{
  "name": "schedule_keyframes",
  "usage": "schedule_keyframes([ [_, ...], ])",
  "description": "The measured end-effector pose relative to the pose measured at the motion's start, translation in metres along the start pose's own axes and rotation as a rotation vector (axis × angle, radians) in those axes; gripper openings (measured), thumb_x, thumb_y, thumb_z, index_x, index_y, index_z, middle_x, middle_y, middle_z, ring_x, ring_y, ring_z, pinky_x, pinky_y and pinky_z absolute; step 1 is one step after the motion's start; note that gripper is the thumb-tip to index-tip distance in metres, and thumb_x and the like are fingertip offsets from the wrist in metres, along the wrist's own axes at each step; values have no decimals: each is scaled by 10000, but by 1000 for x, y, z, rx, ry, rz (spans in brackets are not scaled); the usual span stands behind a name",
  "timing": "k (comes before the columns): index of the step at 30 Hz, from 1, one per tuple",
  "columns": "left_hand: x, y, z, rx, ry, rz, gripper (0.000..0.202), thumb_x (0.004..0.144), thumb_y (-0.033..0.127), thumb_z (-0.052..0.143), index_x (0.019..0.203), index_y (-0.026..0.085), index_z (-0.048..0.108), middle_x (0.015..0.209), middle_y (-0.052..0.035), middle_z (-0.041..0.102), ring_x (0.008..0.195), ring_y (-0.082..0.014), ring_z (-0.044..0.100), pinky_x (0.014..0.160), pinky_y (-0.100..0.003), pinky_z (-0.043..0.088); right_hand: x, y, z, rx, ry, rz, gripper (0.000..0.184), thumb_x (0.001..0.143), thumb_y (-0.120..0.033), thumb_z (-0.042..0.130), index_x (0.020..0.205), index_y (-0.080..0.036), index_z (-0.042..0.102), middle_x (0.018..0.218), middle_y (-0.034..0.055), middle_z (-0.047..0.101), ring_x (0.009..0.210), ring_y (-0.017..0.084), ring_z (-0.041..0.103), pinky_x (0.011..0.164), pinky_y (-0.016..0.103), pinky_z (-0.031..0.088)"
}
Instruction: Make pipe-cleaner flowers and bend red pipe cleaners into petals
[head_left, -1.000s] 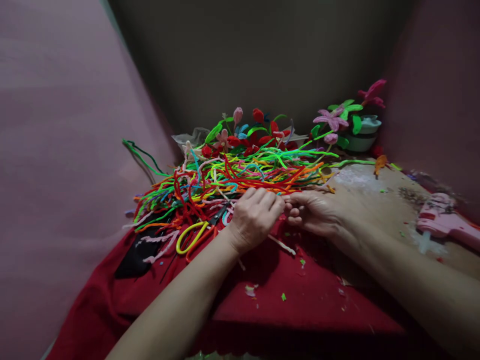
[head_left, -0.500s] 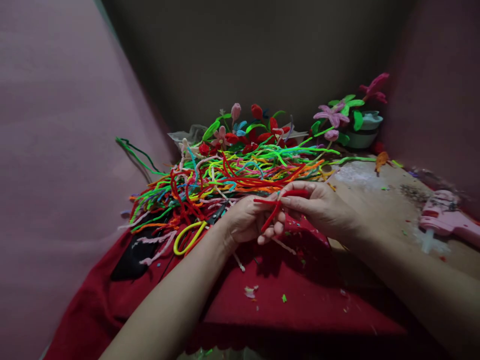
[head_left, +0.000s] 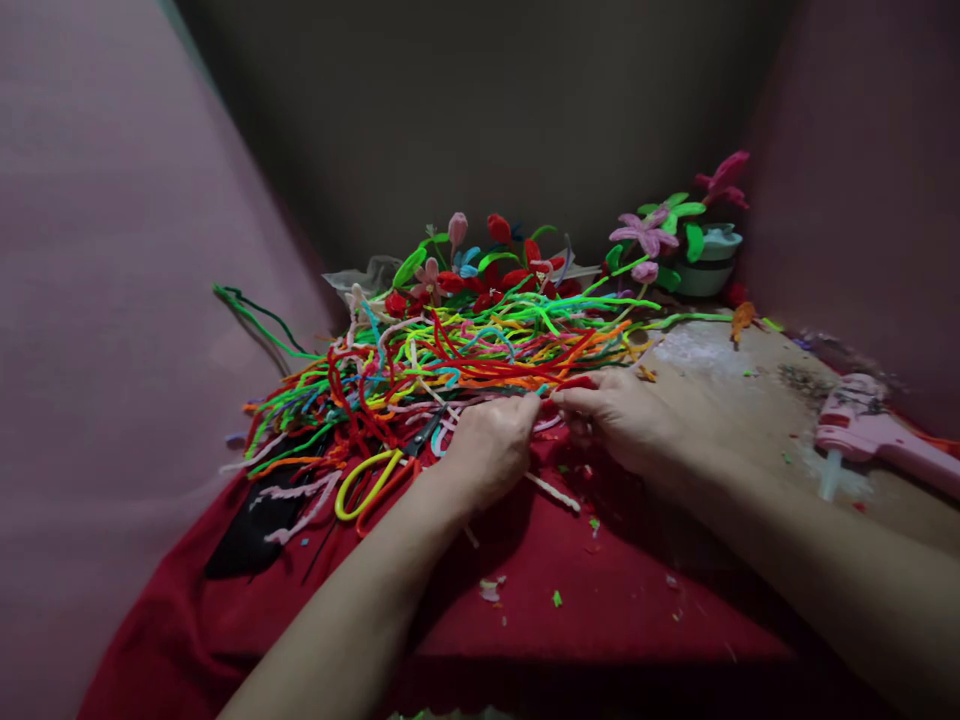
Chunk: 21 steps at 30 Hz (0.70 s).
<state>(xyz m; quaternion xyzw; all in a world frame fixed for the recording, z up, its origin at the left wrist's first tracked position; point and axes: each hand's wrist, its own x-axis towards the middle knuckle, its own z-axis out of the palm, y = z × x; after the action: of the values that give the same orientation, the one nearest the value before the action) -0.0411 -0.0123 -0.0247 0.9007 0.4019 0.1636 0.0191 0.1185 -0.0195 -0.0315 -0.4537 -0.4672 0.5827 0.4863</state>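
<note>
My left hand (head_left: 487, 445) and my right hand (head_left: 626, 420) meet fingertip to fingertip at the near edge of a big heap of coloured pipe cleaners (head_left: 450, 360). Both hands are closed in a pinch on a red pipe cleaner (head_left: 574, 383), which shows only as a short red piece above my right fingers. A pale pipe cleaner (head_left: 551, 490) lies on the red cloth (head_left: 525, 600) just below my hands. Scissors with yellow and orange handles (head_left: 371, 480) rest to the left of my left hand.
Finished pipe-cleaner flowers (head_left: 487, 265) lie behind the heap, and a small pot with pink flowers (head_left: 686, 250) stands at the back right. A pink glue gun (head_left: 870, 430) lies on the bare wooden top (head_left: 735, 390) at the right. Pink walls close in on both sides.
Half a second ago my hands held the bent red pipe cleaner up in plain view. They have since dropped back toward the heap, and most of the red piece is hidden between my fingers.
</note>
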Motion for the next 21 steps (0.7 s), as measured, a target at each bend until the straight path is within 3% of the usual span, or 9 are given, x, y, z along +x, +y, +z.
schedule_keyframes([
  [3, -4, 5, 9, 370, 53, 82, 172, 823, 98, 378, 885, 132, 535, 751, -74, 605, 685, -197, 578, 550, -270, 403, 5, 6, 1, 195, 76, 139, 150, 601, -153, 602, 492, -150, 499, 430, -38, 474, 343, 54, 377, 340, 199, 277],
  [7, -6, 13, 11, 534, 115, 75, 221, 863, 125, 308, 858, 138, 528, 698, -71, 585, 630, -196, 576, 495, -262, 390, 6, 6, 3, 251, 117, 213, 77, 603, -117, 578, 543, -126, 531, 466, -24, 491, 358, 47, 385, 342, 182, 284],
  [11, -5, 12, 12, 523, 97, 5, 216, 842, 97, 334, 927, 134, 528, 707, -68, 601, 625, -192, 591, 485, -255, 377, 4, -1, 0, 196, 135, 100, 93, 606, -139, 637, 566, -133, 553, 472, -19, 531, 380, 58, 413, 368, 191, 300],
  [15, -3, -3, 12, 402, 106, -141, 162, 798, 89, 412, 880, 147, 538, 739, -57, 626, 667, -186, 597, 537, -260, 390, 1, -17, -17, -1, 154, -109, 103, 607, -177, 672, 567, -142, 583, 453, -32, 516, 397, 57, 415, 392, 194, 297],
  [18, 0, -17, 9, 337, 229, -209, 165, 821, 120, 412, 885, 163, 557, 810, -58, 622, 767, -188, 580, 626, -269, 411, 0, -29, -36, -126, 181, -111, 42, 577, -145, 654, 576, -156, 614, 464, -7, 546, 402, 81, 449, 414, 222, 344],
  [21, 7, -26, 5, 349, 366, -190, 222, 837, 148, 411, 984, 186, 573, 889, -70, 596, 853, -196, 537, 724, -293, 412, 4, -31, -55, -285, 189, -82, 95, 553, -84, 588, 550, -175, 617, 465, 11, 562, 396, 98, 453, 397, 233, 344],
])
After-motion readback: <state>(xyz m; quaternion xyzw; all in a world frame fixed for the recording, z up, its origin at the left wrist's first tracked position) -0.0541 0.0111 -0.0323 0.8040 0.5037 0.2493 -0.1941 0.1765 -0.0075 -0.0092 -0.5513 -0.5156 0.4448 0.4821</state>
